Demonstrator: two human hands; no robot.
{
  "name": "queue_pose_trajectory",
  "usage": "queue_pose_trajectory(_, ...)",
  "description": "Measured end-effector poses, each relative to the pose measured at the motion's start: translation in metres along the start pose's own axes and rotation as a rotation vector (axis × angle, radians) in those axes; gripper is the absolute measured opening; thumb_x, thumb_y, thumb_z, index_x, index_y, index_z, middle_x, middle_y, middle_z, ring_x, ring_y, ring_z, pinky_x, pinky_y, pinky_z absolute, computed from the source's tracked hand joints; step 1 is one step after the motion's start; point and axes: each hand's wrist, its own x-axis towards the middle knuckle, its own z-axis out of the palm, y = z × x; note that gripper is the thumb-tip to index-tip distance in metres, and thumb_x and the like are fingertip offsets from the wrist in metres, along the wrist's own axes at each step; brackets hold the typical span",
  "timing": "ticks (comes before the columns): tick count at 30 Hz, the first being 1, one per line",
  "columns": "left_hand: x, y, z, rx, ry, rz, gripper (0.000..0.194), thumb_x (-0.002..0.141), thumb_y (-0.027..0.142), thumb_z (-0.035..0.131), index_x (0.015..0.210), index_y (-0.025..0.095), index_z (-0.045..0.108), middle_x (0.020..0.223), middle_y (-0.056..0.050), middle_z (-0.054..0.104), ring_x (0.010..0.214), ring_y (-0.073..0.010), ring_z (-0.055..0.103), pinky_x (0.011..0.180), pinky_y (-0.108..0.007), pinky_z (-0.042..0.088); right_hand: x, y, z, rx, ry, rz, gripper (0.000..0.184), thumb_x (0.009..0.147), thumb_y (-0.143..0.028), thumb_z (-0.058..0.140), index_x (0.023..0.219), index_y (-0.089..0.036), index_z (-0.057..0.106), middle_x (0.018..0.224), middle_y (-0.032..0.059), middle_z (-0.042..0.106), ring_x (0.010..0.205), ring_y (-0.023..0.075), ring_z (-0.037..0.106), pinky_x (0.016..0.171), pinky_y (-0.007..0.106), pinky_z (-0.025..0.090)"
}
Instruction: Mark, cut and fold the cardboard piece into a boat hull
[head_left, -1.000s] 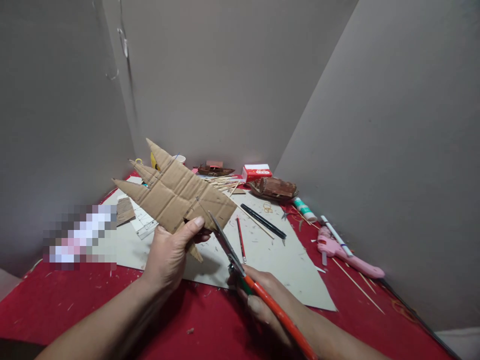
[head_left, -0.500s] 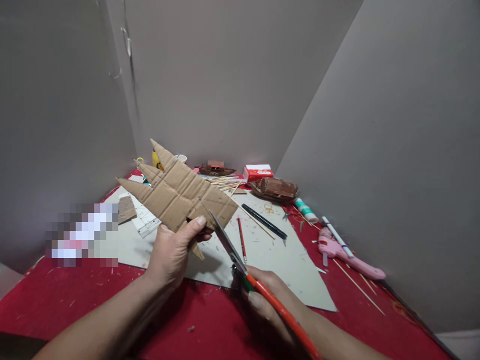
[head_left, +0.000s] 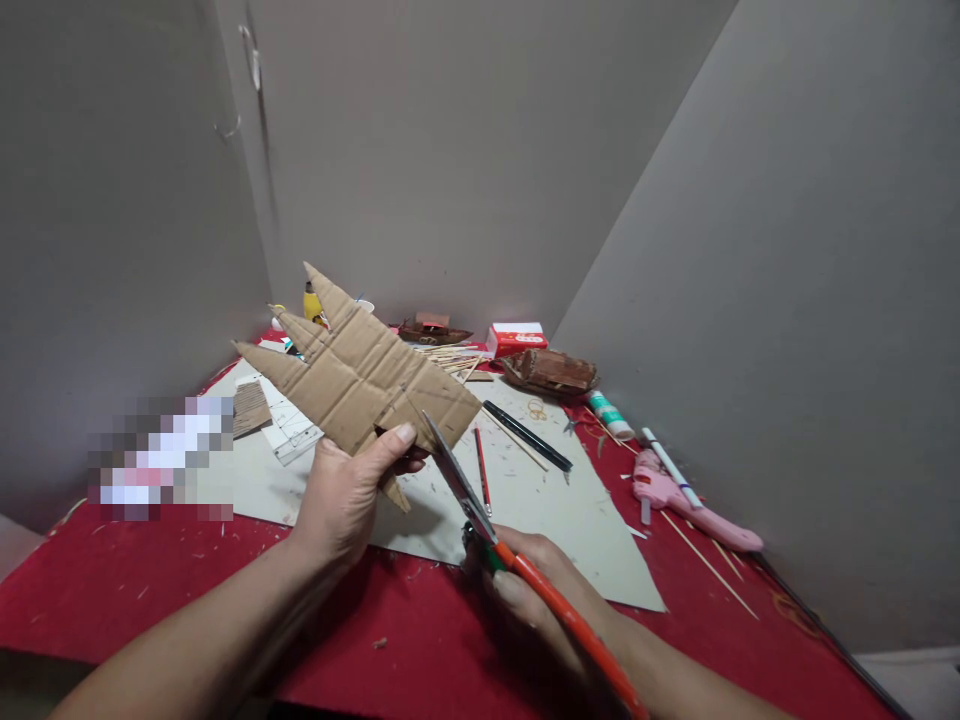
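Free room above cardboard (head_left: 375, 370), scissors (head_left: 523, 568) blocking edge; pencil (head_left: 482, 472) beyond

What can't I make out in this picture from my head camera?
Head view:
Left hand: partly behind the cardboard.
Red scissors handle: cut off by the bottom edge.
White container: partly behind the cardboard.
Left-side patch: blurred into pixel blocks.
Red box: markings too small to read.

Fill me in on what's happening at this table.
The left hand grips a spiky piece of cardboard above a pale board, while the right hand holds scissors with their blades at the cardboard's lower edge. Whether they are cutting right now is hard to tell. A red pencil lies on the board; a pink glue gun rests off to the right.
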Motion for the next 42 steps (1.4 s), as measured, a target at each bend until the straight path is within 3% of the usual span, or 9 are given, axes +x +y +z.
queue_pose_trajectory(6,-0.003,-0.002,0.001,0.000,-0.039,-0.074,0.023,0.069,0.024,0.084,0.086,0.012,0.074,0.075,-0.003,0.074,0.062,-0.0124,0.067,0.060,-0.022,0.057,0.001,0.002,-0.001,-0.050,-0.002,0.030,0.049,0.094,-0.065,0.037,0.080,-0.019,0.045,0.073,-0.0016,0.039,0.065,0.0137,0.033,0.059,0.026,0.034)
queue_pose_trajectory(13,-0.005,0.000,0.001,-0.025,-0.030,-0.098,0.019,0.070,0.022,0.083,0.083,0.011,0.074,0.069,-0.003,0.073,0.060,-0.0130,0.069,0.059,-0.021,0.057,0.001,-0.002,-0.005,0.073,-0.098,-0.032,0.057,0.092,-0.073,0.032,0.094,-0.019,0.051,0.079,0.0010,0.045,0.068,0.0154,0.036,0.065,0.027,0.040)
queue_pose_trajectory(17,-0.004,0.003,0.003,-0.057,-0.015,-0.098,0.019,0.069,0.020,0.083,0.083,0.011,0.074,0.067,-0.002,0.072,0.059,-0.0125,0.068,0.058,-0.021,0.057,0.002,-0.002,-0.007,0.052,-0.094,-0.029,0.049,0.094,-0.065,0.036,0.099,-0.020,0.054,0.088,0.0029,0.052,0.077,0.0173,0.042,0.075,0.030,0.043)
queue_pose_trajectory(32,-0.004,-0.002,0.002,0.039,-0.025,-0.069,0.017,0.071,0.026,0.081,0.079,0.012,0.074,0.068,-0.003,0.073,0.061,-0.0144,0.069,0.060,-0.022,0.057,0.000,-0.009,-0.008,-0.103,-0.034,-0.033,0.051,0.094,-0.068,0.034,0.090,-0.020,0.050,0.079,0.0012,0.051,0.067,0.0155,0.038,0.064,0.028,0.041)
queue_pose_trajectory(42,-0.007,-0.004,0.000,0.042,-0.040,-0.066,0.017,0.073,0.026,0.081,0.082,0.013,0.074,0.070,-0.003,0.073,0.060,-0.0133,0.068,0.060,-0.022,0.057,-0.001,-0.006,-0.008,-0.119,-0.011,-0.007,0.049,0.095,-0.065,0.036,0.088,-0.019,0.053,0.078,0.0024,0.054,0.068,0.0166,0.044,0.068,0.029,0.046)
